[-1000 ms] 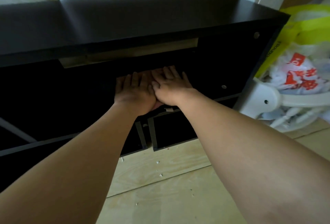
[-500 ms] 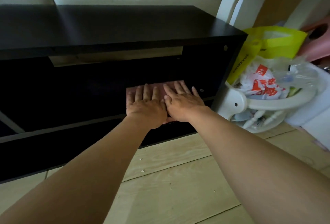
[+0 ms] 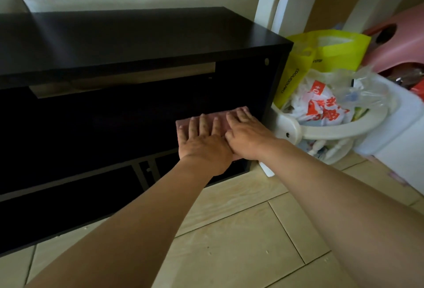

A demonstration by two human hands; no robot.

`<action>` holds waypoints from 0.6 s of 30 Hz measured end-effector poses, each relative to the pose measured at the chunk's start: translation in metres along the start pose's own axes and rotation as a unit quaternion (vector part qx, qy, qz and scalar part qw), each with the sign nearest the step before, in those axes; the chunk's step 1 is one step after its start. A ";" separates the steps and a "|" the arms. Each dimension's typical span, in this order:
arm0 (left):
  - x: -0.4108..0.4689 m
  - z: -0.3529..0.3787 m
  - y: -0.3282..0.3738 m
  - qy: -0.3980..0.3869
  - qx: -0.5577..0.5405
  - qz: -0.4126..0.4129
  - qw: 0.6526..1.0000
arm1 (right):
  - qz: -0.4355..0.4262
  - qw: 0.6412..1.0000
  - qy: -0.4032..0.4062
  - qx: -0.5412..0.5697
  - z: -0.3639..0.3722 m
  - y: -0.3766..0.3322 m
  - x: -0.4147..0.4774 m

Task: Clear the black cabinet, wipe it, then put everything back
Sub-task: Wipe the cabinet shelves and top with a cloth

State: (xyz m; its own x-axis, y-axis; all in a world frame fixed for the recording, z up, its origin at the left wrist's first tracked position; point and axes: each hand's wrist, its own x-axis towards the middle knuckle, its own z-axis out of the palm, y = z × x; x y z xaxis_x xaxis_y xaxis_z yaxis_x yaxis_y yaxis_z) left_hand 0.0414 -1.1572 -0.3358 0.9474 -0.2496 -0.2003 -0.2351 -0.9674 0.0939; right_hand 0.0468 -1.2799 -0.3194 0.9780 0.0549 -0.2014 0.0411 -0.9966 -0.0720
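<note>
At the right of the frame, a yellow bag carries a line of small dark lettering down its folded edge, too small to read. Below it, a white plastic bag shows orange-red blocks with white characters, crumpled and illegible.

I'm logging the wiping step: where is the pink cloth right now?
Head view: the pink cloth lies inside the black cabinet, near its right wall, flat under the left hand and right hand.
</note>
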 end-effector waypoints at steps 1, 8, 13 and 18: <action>0.001 -0.001 -0.001 0.001 0.001 0.001 1.000 | 0.012 1.000 0.010 0.025 0.004 0.002 0.006; 0.029 -0.009 -0.009 0.011 -0.021 -0.014 1.000 | 0.048 0.995 0.008 0.087 0.007 0.006 0.048; 0.067 -0.014 -0.029 0.036 -0.027 -0.018 0.999 | 0.049 0.996 0.006 0.081 0.001 -0.001 0.087; 0.113 -0.023 -0.053 0.038 -0.013 0.000 0.999 | 0.053 0.995 0.035 0.072 -0.005 -0.006 0.132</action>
State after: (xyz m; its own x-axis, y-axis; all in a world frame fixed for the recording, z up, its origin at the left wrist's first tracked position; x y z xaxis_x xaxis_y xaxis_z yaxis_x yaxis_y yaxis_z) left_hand 0.1662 -1.1334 -0.3412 0.9615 -0.2440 -0.1260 -0.2294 -0.9659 0.1198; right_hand 0.1763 -1.2672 -0.3408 0.9873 -0.0591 -0.1477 -0.0876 -0.9769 -0.1950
